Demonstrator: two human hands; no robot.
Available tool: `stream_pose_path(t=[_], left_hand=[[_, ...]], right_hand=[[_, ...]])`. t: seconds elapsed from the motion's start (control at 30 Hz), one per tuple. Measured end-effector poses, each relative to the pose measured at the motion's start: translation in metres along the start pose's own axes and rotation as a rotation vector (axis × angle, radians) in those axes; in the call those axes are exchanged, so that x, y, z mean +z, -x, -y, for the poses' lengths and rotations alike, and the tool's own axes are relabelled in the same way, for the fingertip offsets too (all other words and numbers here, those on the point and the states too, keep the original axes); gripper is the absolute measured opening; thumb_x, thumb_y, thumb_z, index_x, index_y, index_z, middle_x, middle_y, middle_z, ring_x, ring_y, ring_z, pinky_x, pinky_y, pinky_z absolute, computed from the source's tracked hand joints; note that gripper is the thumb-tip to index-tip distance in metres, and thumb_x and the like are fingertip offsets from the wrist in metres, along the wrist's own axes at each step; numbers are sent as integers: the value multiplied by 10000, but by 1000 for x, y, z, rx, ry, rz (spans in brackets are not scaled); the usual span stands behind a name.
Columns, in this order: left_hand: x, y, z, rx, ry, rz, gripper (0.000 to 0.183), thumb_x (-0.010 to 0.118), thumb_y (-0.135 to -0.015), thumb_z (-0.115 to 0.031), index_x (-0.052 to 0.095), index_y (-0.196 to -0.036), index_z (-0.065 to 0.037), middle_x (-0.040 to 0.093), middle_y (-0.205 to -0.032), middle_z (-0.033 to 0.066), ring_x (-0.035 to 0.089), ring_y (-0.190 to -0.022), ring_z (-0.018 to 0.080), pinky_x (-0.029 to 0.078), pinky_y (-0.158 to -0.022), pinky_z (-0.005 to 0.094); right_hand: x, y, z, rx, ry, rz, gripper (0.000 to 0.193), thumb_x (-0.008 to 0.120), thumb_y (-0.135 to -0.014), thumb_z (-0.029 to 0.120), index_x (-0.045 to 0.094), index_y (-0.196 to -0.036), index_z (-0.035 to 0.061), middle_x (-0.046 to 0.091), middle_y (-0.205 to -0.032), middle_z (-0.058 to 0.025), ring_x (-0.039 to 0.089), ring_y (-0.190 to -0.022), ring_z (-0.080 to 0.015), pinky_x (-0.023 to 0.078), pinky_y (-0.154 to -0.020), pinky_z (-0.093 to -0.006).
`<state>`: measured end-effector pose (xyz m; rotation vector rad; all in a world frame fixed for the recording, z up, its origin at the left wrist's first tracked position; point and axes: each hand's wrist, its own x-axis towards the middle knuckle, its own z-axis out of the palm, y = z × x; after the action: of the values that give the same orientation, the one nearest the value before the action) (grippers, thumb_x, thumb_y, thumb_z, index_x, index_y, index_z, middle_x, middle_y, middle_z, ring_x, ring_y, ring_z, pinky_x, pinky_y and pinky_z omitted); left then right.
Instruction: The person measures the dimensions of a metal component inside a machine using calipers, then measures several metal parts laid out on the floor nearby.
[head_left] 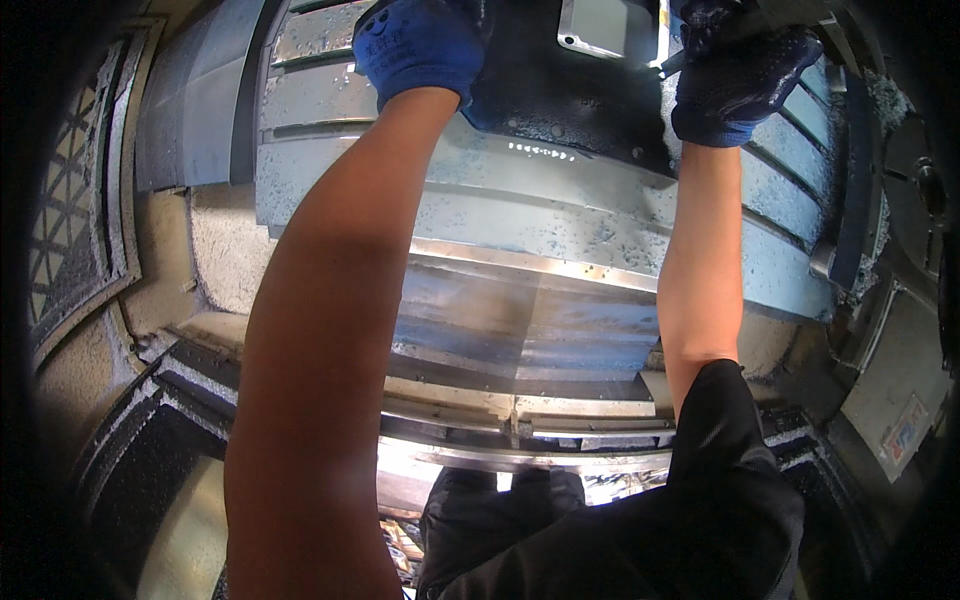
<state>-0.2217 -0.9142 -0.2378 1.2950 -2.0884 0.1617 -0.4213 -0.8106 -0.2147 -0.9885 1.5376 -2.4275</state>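
The silver rectangular part [612, 32] sits on the black plate [570, 100], between your left hand [420, 45] and right hand [745, 88]; I cannot tell what either grip holds. Loose specks [625, 236], likely chips, on the slotted bed [530, 208] could lodge beneath the plate and tilt it; slick gloves could slip.

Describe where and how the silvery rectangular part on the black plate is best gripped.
Grip the silvery rectangular part by its left and right edges, probably coming from the near side: it seems to lie flat on the black plate, its visible sides look straight, and its far end is out of frame.
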Motion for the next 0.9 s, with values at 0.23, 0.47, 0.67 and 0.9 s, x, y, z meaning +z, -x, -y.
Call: stream_pose_path(t=[0.23, 0.47, 0.67, 0.9], left_hand=[[-1, 0, -2, -2, -7, -2, 392, 546, -993, -351, 679, -713, -112, 686, -696, 189, 677, -663, 408, 525, -667, 530], [-1, 0, -2, -13, 16, 4, 385, 551, -986, -345, 690, -711, -114, 685, -691, 188, 676, -658, 403, 527, -657, 522], [3, 0, 0, 4, 4, -8, 380, 559, -978, -341, 685, -707, -107, 681, -683, 195, 672, -649, 406, 524, -651, 524], [0, 0, 0, 1, -6, 22, 381, 554, -982, -335, 681, -709, -101, 679, -684, 200, 670, -648, 412, 521, -654, 529]], right_hand=[[-10, -2, 6, 41, -179, 291, 550, 405, -1123, 463, 613, -1327, -4, 569, -714, 39, 485, -633, -67, 385, -609, -209], [16, -6, 3, 226, -234, -212, 452, 420, -1131, 402, 655, -1168, 18, 558, -709, 22, 460, -634, -67, 350, -522, -263], [6, 5, 1, 91, -78, 42, 529, 403, -1116, 497, 659, -1136, 34, 555, -666, 14, 426, -537, -72, 306, -493, -243], [1, 12, 6, 12, 129, -8, 539, 367, -1104, 565, 593, -969, 94, 571, -685, -3, 463, -547, -93, 344, -513, -237]])
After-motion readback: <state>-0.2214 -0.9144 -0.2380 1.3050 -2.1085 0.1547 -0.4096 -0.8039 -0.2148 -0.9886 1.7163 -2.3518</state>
